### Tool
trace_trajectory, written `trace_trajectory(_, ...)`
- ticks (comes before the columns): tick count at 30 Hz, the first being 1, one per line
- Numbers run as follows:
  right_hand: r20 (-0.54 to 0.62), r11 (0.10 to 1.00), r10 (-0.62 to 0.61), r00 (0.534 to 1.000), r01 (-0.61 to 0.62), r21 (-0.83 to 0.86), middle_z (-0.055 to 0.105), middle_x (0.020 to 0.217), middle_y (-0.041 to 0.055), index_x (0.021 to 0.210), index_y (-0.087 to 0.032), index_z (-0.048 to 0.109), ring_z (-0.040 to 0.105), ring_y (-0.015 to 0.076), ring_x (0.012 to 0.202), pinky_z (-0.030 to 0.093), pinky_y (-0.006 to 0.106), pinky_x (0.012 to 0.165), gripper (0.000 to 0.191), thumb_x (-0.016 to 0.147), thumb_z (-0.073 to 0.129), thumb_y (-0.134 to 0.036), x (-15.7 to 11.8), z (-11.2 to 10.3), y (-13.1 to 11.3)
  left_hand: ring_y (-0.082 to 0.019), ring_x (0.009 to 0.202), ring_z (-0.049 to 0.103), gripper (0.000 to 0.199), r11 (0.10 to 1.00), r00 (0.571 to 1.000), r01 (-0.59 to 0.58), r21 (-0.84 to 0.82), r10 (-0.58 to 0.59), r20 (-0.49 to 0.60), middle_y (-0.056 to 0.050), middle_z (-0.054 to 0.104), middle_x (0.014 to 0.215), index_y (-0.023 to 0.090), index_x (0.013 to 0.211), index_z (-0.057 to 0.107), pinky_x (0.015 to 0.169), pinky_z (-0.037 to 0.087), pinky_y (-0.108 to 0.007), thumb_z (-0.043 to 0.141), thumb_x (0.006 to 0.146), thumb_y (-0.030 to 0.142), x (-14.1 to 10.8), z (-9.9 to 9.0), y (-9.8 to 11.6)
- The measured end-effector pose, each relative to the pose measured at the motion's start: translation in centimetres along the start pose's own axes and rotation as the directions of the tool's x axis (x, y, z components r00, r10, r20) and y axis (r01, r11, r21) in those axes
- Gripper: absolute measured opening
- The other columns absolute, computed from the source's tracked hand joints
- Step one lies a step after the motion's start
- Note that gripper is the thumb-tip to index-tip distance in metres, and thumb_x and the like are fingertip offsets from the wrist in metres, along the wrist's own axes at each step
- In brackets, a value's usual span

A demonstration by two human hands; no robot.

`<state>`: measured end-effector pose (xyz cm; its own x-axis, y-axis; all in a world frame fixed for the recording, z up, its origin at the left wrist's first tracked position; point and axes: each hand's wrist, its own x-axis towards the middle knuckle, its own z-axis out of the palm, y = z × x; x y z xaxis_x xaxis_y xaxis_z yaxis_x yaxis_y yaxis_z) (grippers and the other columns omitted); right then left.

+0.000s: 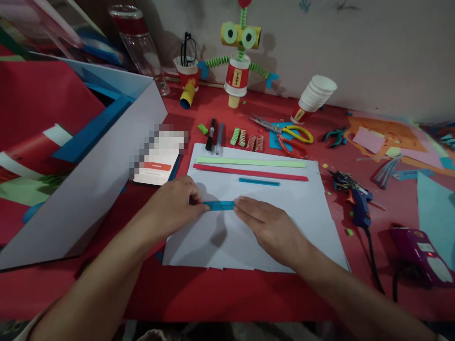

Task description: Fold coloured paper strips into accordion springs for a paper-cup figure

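A blue paper strip with a crease or slit along its length lies over the white sheet. My left hand pinches its left end between thumb and fingers. At the strip's right end, my right hand presses with its fingers together; its thumb is hidden. Beyond the hands a shorter blue strip, a red paper strip and a pale green paper strip lie across the sheet.
Scissors, markers and folded paper springs lie behind the sheet. A glue gun and purple device are right. A white-walled box and phone are left. A paper-cup figure stands behind.
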<state>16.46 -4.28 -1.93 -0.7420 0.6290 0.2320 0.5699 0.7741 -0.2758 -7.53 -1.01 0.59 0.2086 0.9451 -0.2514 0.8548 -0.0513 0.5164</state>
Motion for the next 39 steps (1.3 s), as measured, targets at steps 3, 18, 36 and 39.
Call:
trace_trajectory(3,0.004,1.000,-0.007,1.000,0.007,0.002,0.057,0.130,0.0125,0.127,-0.014,0.053,0.051,0.0239,0.123,0.048,0.042,0.100,0.043,0.086,0.043,-0.003,0.0,0.0,0.0,-0.018,0.067,0.055,0.018,1.000,1.000,-0.002,0.005,0.002,0.024,-0.001,0.061,0.073,0.021,0.060,0.058,0.057,0.040,-0.028,0.060,0.069,0.038,0.1,-0.2,-0.5)
trace_trajectory(18,0.052,0.999,0.031,0.998,-0.032,0.012,0.059,0.128,0.0084,0.122,-0.018,0.056,0.054,0.0210,0.119,0.041,0.047,0.104,0.043,0.086,0.041,-0.002,0.4,-0.5,0.1,-0.023,0.093,0.052,0.016,0.961,0.958,-0.276,0.024,0.277,-0.078,-0.006,0.060,0.097,0.019,0.093,0.059,0.080,0.042,-0.036,0.050,0.083,0.028,-0.3,1.7,2.3)
trace_trajectory(36,0.161,0.388,0.630,0.760,-0.487,0.782,0.064,0.069,0.0000,0.089,-0.019,0.060,0.063,0.0126,0.060,0.052,0.024,0.054,0.013,0.079,0.060,-0.027,3.1,-3.6,-1.1,-0.015,0.061,0.052,0.016,0.947,0.972,-0.173,-0.272,0.209,0.107,0.003,0.056,0.063,0.021,0.072,0.058,0.055,0.036,-0.026,0.054,0.074,0.036,-0.2,-0.9,3.6)
trace_trajectory(39,0.133,0.338,0.655,0.744,-0.445,0.829,0.058,0.058,-0.0036,0.080,-0.018,0.061,0.061,0.0109,0.054,0.050,0.022,0.052,0.005,0.077,0.060,-0.022,3.9,-3.7,-1.1,-0.017,0.067,0.055,0.016,0.963,0.968,-0.235,-0.133,0.243,0.053,0.001,0.061,0.068,0.022,0.071,0.061,0.060,0.037,-0.027,0.051,0.075,0.034,-0.2,-1.4,5.3)
